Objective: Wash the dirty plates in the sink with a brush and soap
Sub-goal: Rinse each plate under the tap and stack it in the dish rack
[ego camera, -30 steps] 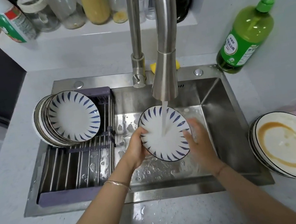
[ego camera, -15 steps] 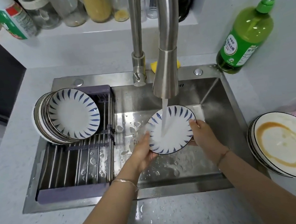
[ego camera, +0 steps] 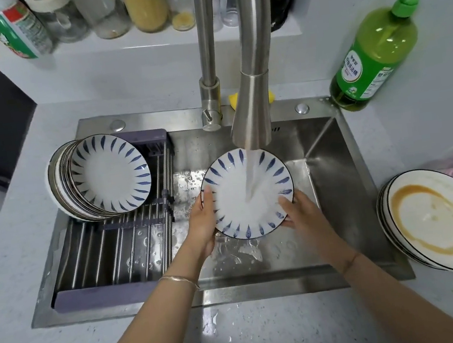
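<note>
Pale speckled counter, steel sink [ego camera: 345, 184] at frame centre. Item: blue-patterned plate [ego camera: 247, 193], face up and tilted toward the viewer, under the running faucet [ego camera: 252, 110]. Left hand [ego camera: 203, 220] clasps its left rim, thumb on the face; right hand [ego camera: 301, 213] its lower-right rim, fingers curled beneath. Rack of washed plates [ego camera: 105, 175], centre left, lies nearer the left hand. Soiled stack [ego camera: 439, 221], right edge.
</note>
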